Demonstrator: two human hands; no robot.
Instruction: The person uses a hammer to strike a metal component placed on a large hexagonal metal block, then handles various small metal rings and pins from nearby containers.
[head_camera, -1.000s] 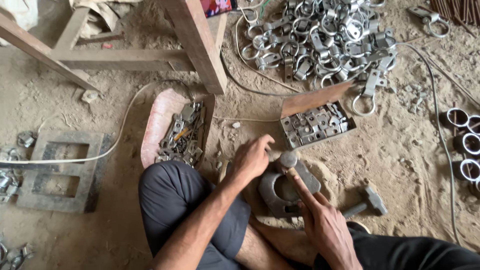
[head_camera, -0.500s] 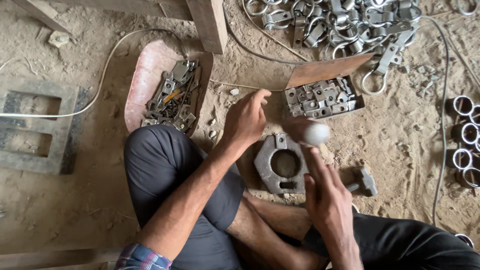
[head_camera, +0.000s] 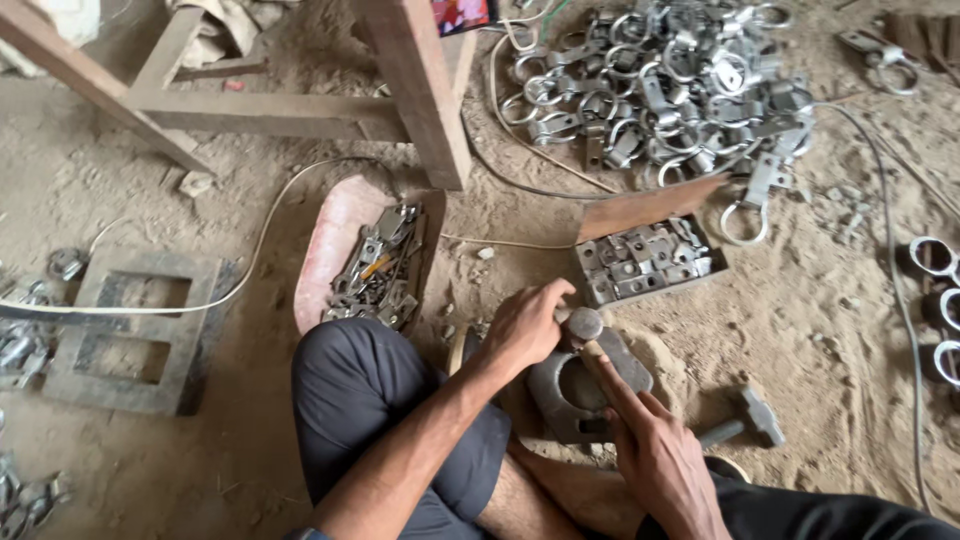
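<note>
Hammer (head_camera: 588, 330) in right hand (head_camera: 655, 460) over sandy workshop floor (head_camera: 800, 330) (metal-littered).

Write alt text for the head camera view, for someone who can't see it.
A person sits on a sandy floor, left hand resting on a heavy metal block while the right hand brings a hammer down on it. A tray of small metal parts and a pile of metal clamps lie beyond.

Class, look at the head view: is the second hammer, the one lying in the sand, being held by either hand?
No: the spare hammer lies alone on the sand, right of the right hand, with neither hand touching it.
</note>
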